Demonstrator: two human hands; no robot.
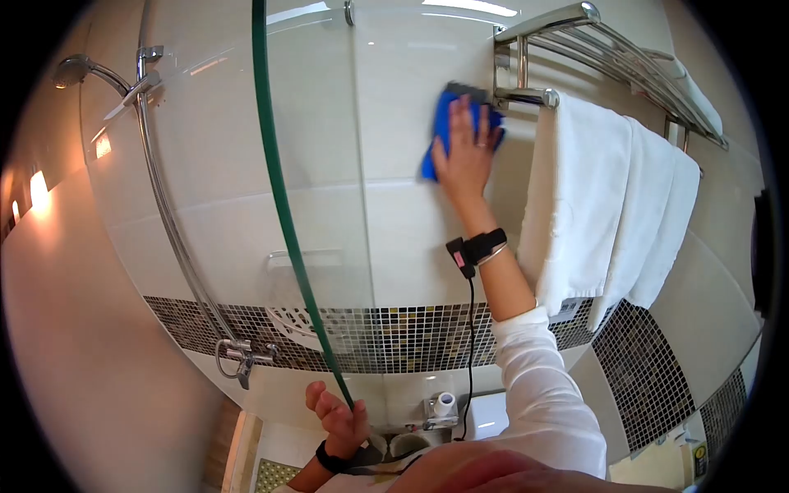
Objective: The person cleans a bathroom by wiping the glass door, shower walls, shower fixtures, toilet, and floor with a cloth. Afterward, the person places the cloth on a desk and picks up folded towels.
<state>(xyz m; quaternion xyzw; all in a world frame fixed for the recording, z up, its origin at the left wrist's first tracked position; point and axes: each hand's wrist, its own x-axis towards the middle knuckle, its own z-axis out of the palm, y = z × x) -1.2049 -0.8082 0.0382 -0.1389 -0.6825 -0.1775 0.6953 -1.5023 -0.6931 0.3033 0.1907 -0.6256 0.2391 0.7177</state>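
My right hand (467,164) presses a blue cleaning cloth (441,123) against the white tiled wall (403,230), its fingers spread over the cloth. A grey patch shows at the cloth's upper edge. Just to the right hang white towels (596,197) from a chrome rack (608,53). Low in the view, my left hand (339,421) is at the bottom of the green edge of a glass panel (288,222). Its fingers curl on one side of that edge and the thumb lies on the other. Both wrists wear black bands.
A shower head (72,71) on a chrome rail stands left of the glass, with a mixer tap (245,355) below. A wire basket (296,329) is on the wall. A mosaic band (427,337) crosses it. A black cable (472,353) hangs from my right wrist.
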